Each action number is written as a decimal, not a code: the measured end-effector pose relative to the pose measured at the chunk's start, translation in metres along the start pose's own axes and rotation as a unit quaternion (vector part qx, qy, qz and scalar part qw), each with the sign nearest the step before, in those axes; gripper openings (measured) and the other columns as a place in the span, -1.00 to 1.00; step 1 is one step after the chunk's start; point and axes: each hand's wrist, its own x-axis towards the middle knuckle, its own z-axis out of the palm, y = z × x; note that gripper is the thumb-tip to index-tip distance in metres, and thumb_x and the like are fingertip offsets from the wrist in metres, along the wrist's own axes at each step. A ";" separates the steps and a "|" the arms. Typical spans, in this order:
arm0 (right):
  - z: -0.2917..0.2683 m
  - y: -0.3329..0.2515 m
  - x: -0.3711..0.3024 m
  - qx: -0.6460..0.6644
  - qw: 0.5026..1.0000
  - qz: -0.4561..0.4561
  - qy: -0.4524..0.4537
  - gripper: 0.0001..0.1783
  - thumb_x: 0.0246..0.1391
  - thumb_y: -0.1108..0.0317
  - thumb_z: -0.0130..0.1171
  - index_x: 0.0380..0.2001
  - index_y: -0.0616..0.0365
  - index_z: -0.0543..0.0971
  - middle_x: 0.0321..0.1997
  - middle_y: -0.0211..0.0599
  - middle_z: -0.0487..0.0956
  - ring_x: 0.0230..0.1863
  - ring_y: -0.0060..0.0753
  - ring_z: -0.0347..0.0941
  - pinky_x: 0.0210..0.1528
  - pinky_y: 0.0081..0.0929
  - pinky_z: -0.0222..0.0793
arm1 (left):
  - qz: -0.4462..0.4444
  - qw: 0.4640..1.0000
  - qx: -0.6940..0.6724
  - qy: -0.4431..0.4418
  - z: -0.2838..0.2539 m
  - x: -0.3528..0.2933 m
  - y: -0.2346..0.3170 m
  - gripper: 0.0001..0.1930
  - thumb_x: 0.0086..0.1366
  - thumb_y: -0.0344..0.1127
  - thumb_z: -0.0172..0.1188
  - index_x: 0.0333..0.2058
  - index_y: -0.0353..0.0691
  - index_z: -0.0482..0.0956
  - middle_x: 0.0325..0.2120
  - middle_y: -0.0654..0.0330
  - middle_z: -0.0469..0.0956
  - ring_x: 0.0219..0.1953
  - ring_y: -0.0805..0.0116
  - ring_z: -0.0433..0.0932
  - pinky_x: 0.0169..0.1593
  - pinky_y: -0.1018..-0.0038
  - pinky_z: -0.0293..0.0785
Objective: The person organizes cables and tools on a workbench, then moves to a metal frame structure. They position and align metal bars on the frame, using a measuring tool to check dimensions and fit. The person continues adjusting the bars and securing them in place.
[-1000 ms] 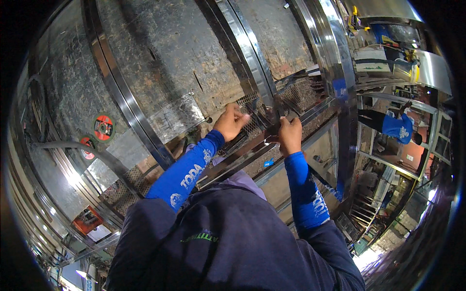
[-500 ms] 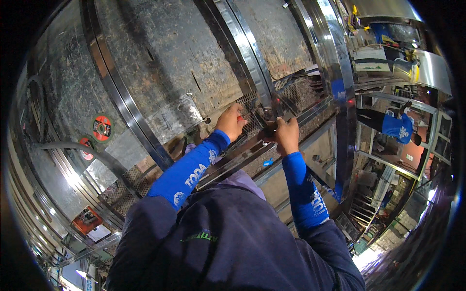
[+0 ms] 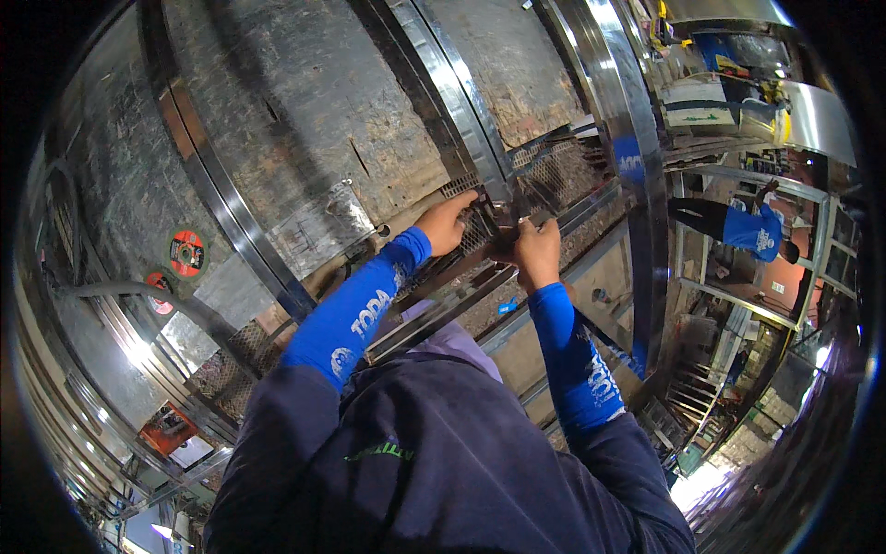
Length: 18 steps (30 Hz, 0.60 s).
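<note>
My left hand (image 3: 447,222) rests on a perforated metal mesh sheet (image 3: 554,171) that lies across a worn workbench top (image 3: 305,120), its fingers curled over the sheet's near edge. Beside it, my right hand (image 3: 535,247) grips the same edge close to a shiny steel bar (image 3: 457,88) that crosses the bench. Both forearms wear blue sleeves and come up from my dark blue jacket. The hands are a short gap apart.
Polished steel strips (image 3: 221,212) cross the bench. Two red-labelled grinding discs (image 3: 186,251) lie at the left. An orange power tool (image 3: 166,429) sits low left. A person in a blue shirt (image 3: 743,226) stands at the right among metal racks (image 3: 688,397).
Both hands have shifted slightly along the mesh edge and drawn closer together; my right hand has moved left toward the left hand.
</note>
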 end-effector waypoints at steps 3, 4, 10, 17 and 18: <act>0.000 -0.007 0.000 -0.023 0.999 -0.027 0.016 -0.79 0.36 0.41 0.04 -0.04 0.27 0.36 -0.24 0.00 0.62 -0.41 -0.09 0.70 -0.53 -0.09 0.74 | -0.182 0.958 -0.199 -0.101 -0.005 0.017 -0.009 -0.35 0.27 -0.57 0.16 0.37 -0.31 0.39 -0.08 0.13 0.71 -0.13 0.21 0.67 -0.01 0.27 0.59; 0.000 -0.010 0.000 -0.028 0.999 -0.038 0.026 -0.80 0.35 0.41 0.03 -0.04 0.26 0.37 -0.24 0.00 0.62 -0.43 -0.10 0.69 -0.55 -0.09 0.73 | -0.278 0.909 -0.274 -0.142 -0.009 0.024 -0.009 -0.34 0.26 -0.58 0.17 0.38 -0.30 0.40 -0.10 0.16 0.71 -0.14 0.26 0.67 -0.03 0.31 0.60; 0.003 -0.032 -0.007 0.006 0.999 -0.021 0.042 -0.59 0.26 0.40 0.14 0.05 0.50 0.41 -0.17 0.16 0.65 -0.22 -0.07 0.65 -0.07 -0.25 0.56 | -0.326 0.856 -0.383 -0.117 -0.025 0.048 0.015 -0.91 0.28 -0.58 0.20 -0.36 -0.31 0.47 -0.43 0.25 0.51 -0.40 0.40 0.55 -0.31 0.37 0.55; 0.004 -0.052 -0.013 0.008 0.998 -0.022 0.050 -0.04 0.19 0.48 0.25 0.52 0.41 -0.04 -0.12 0.04 0.63 -0.23 -0.34 0.61 -0.17 -0.41 0.57 | -0.284 0.856 -0.392 -0.182 -0.027 0.056 0.019 -0.80 0.22 -0.68 0.21 -0.44 -0.30 0.36 -0.52 0.29 0.37 -0.47 0.40 0.49 -0.37 0.28 0.59; 0.004 -0.055 -0.014 0.015 0.999 -0.003 0.034 -0.01 0.18 0.50 0.26 0.53 0.37 -0.06 -0.07 0.06 0.61 -0.21 -0.35 0.60 -0.18 -0.40 0.57 | -0.291 0.858 -0.386 -0.173 -0.026 0.055 0.017 -0.79 0.21 -0.67 0.21 -0.44 -0.30 0.36 -0.53 0.30 0.35 -0.48 0.40 0.48 -0.37 0.27 0.60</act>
